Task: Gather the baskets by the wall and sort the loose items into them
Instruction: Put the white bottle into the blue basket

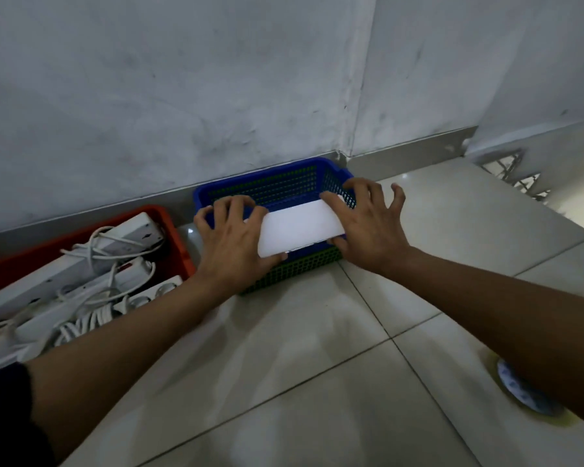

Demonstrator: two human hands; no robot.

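From the head view, our left hand [231,235] and right hand [364,220], fingers spread, clasp a white box [300,227] by its ends over the blue basket [270,187] by the wall. We should lower it level, then let go.

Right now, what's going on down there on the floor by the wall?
A person is crouched over the tiled floor, both hands on a white box. The left hand and right hand grip its ends, holding it across the top of a blue basket nested in a green basket against the wall. Left of it, a red basket already holds white power strips with tangled cords.
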